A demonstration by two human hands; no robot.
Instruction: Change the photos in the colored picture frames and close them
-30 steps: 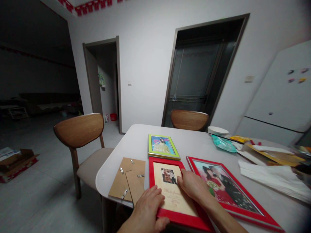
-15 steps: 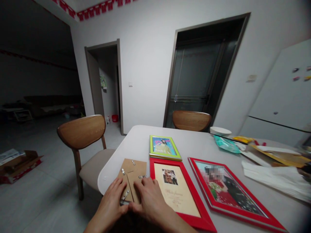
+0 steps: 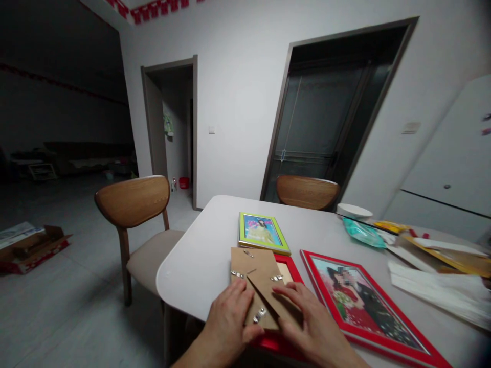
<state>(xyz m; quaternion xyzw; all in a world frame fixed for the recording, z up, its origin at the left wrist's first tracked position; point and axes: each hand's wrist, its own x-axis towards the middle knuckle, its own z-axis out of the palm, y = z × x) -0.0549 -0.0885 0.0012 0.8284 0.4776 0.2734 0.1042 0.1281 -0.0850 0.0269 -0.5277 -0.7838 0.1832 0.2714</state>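
Left hand [image 3: 229,313] and right hand [image 3: 311,323] grip the backing board [image 3: 256,261], now mostly covering the red frame [image 3: 293,270] near the green frame [image 3: 263,232].

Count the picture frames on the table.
3: the green frame, farthest away; the nearer red frame, partly covered by the brown backing board; and the right-hand red frame. Others may be hidden.

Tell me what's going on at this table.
A person holds a brown board with metal clips, left grip at its left side and right grip at its right. The board is over a red frame on the white table, covering much of that frame; whether it rests flat there is hard to tell. A lime-green frame lies just beyond, and a red-framed picture lies to the right.
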